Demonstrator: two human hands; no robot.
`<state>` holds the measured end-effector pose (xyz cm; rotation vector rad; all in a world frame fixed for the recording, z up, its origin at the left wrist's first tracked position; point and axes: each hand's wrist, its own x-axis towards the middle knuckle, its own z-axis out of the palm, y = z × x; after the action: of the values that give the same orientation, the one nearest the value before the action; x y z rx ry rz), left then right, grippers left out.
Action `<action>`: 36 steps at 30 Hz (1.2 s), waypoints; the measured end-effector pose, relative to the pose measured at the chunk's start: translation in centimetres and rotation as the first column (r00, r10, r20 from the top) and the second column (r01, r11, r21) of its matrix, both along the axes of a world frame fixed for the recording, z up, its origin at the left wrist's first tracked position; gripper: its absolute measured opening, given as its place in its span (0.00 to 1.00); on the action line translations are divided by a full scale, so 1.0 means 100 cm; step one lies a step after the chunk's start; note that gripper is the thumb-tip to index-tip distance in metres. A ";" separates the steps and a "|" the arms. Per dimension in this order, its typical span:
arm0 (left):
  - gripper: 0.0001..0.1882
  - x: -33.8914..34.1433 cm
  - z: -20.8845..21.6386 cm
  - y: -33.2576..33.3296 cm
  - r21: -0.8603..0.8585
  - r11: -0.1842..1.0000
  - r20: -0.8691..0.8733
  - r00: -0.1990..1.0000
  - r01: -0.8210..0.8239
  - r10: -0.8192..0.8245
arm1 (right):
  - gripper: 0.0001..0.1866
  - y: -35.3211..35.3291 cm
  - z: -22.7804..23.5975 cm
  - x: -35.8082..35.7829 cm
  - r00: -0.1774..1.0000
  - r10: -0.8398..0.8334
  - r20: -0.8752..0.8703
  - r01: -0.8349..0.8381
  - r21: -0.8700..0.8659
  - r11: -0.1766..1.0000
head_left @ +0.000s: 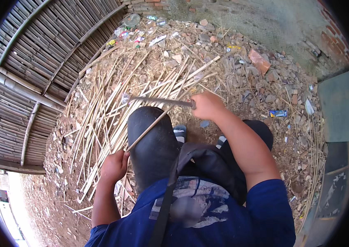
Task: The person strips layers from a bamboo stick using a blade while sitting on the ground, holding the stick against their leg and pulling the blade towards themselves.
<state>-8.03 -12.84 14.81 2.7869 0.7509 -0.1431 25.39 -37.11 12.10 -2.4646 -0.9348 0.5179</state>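
Observation:
My right hand point(207, 106) is closed round the handle of a long, narrow knife point(158, 100), its blade pointing left above my knee. In my left hand point(114, 165), the fingers grip the near end of a thin bamboo strip point(149, 128). That strip slants up and to the right across my left thigh, passing by the blade near the handle. Whether blade and strip touch, I cannot tell. Many pale split bamboo strips point(100, 136) lie in a loose pile on the ground beyond and to the left of my left leg.
Dry shavings, stones and litter cover the ground. A bamboo slat panel point(55, 49) leans in from the left. A brick wall point(265, 24) runs along the far side, with a loose brick point(259, 60) before it. Grey-green boards point(339, 107) stand at the right.

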 end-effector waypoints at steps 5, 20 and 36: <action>0.19 -0.005 -0.006 0.007 -0.034 0.998 0.067 0.997 0.047 -0.045 | 0.26 -0.049 -0.060 0.070 0.958 -0.264 -0.110 0.267 0.018 0.964; 0.16 -0.042 -0.013 0.016 0.100 0.995 0.065 0.998 0.015 -0.022 | 0.29 -0.058 -0.032 0.091 0.940 -0.320 -0.120 0.320 -0.014 0.947; 0.17 -0.045 -0.003 0.019 0.135 0.991 0.055 0.998 0.025 -0.033 | 0.18 -0.070 -0.029 0.098 0.883 -0.463 -0.082 0.466 0.021 0.885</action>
<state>-12.51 -10.97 14.55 2.9155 0.7320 -0.0185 35.16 -44.08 9.22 -2.4929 -0.2938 0.4118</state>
